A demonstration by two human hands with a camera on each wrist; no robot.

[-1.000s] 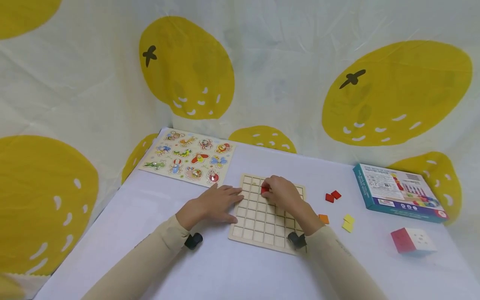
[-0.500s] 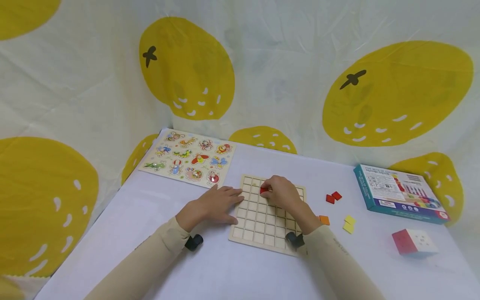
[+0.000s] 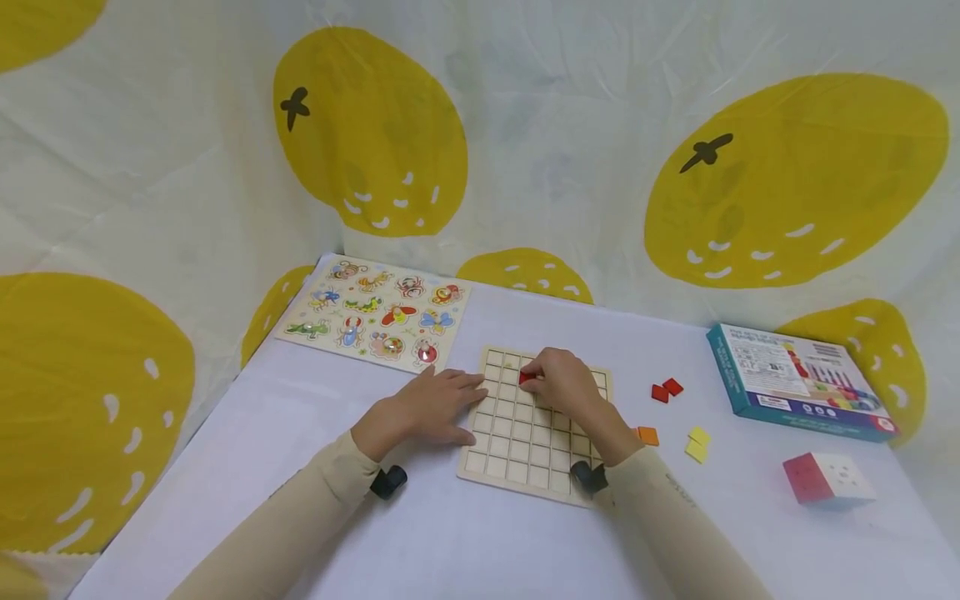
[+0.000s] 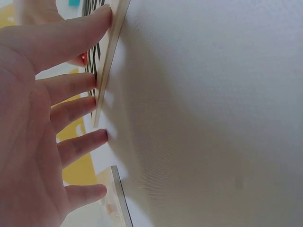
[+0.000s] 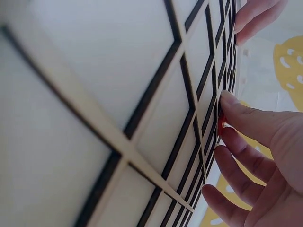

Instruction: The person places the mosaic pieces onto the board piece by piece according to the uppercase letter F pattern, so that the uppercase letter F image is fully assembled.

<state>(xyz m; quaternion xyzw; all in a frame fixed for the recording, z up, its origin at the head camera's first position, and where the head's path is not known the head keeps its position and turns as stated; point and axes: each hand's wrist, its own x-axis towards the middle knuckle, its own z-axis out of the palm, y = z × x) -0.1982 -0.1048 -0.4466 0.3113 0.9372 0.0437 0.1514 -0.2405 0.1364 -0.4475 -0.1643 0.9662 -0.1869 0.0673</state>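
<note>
A wooden grid board (image 3: 498,446) with square cells lies in the middle of the table. My right hand (image 3: 566,383) reaches over its upper part and holds a small red square tile (image 3: 527,379) against the cells. In the right wrist view, thumb and forefinger pinch that red tile (image 5: 221,124) at the grid, and the other fingers are loosely bent. My left hand (image 3: 435,406) rests at the board's left edge. The left wrist view shows its fingers spread and nearly straight, with the thumb and two fingertips touching the board's rim (image 4: 112,42). The right hand and forearm hide some cells.
Two loose red tiles (image 3: 660,393), an orange tile (image 3: 648,436) and two yellow tiles (image 3: 697,446) lie right of the board. Farther right are a teal-sided box (image 3: 802,383) and a red-and-white cube (image 3: 828,479). An insect picture board (image 3: 375,312) lies at the back left.
</note>
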